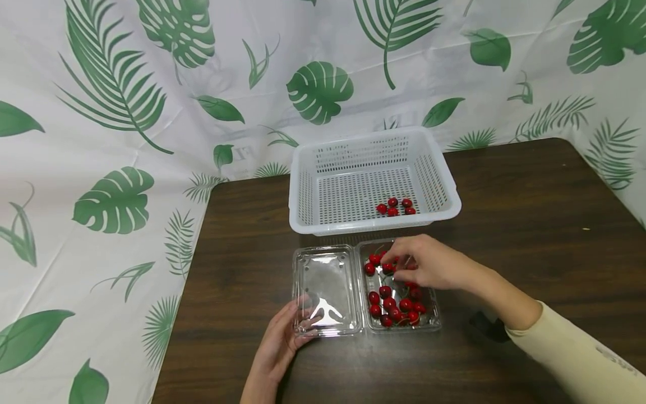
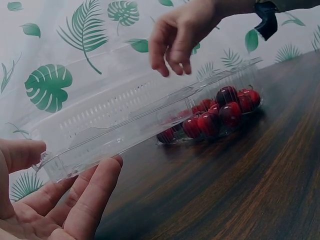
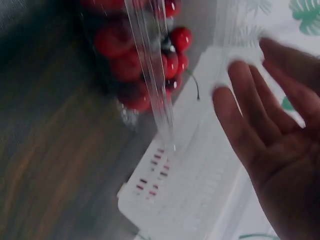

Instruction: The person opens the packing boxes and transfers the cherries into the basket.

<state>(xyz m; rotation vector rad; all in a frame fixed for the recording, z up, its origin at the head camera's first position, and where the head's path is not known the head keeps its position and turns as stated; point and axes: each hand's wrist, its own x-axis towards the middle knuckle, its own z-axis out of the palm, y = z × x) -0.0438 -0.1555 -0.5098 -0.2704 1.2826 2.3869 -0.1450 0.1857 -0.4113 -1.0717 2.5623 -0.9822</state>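
Observation:
A clear plastic clamshell container (image 1: 357,280) lies opened out on the table, its lid half (image 1: 325,275) to the left. Several red cherries (image 1: 395,313) sit in the right half. My left hand (image 1: 278,342) holds the lid's outer edge, thumb above and fingers underneath, as the left wrist view shows. Over the cherry-filled half hovers my right hand (image 1: 431,262), fingers loosely bent and apart, hiding some cherries. In the right wrist view nothing lies between the fingers of that hand (image 3: 280,130); one cherry stem (image 3: 195,85) sticks up beside the container wall.
Behind the clamshell stands a white perforated basket (image 1: 373,225), with several cherries (image 1: 393,207) in its front right corner. The dark wooden table (image 1: 237,269) carries everything. A leaf-patterned white sheet (image 1: 262,101) hangs behind and along the left side.

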